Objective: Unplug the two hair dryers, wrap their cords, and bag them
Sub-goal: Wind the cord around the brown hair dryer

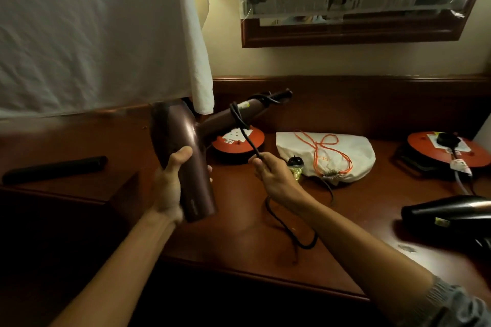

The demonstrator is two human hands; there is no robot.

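Note:
My left hand (170,186) grips the barrel of a maroon hair dryer (183,156) held above the desk, its handle pointing up and to the right. A black cord (243,127) is looped around that handle. My right hand (271,172) pinches the cord below the loops; the rest trails onto the desk, and its plug (295,161) lies just beyond my fingers. A second, black hair dryer (446,214) lies at the desk's right edge. A white drawstring bag (345,151) with orange strings lies in the middle.
Two orange cable reels stand on the wooden desk (239,220), one (239,145) behind the maroon dryer and one (449,151) at the far right with a black plug in it. A black flat object (53,168) lies at left. White cloth (93,34) hangs above.

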